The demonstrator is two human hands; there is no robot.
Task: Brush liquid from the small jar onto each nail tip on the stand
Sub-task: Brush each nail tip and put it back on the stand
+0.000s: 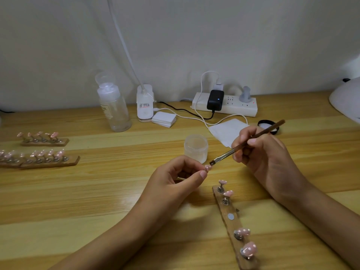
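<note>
My left hand [176, 179] pinches a small pink nail tip [208, 168] on its holder, lifted off the stand. My right hand [259, 151] grips a brown brush [247, 140]; its flat bristle end [212, 162] touches the held tip. The small frosted jar [196, 148] stands open just behind the hands. A wooden stand [232, 225] lies at the lower right with several pink nail tips on metal holders and one bare magnet spot [230, 216] in its middle.
Two more wooden stands with pink tips [44, 139] [39, 158] lie at the left. At the back stand a clear bottle [115, 110], a white lamp base [145, 103], cotton pads [164, 119], a power strip [225, 104], a paper wipe [227, 131] and the jar's black lid [268, 126].
</note>
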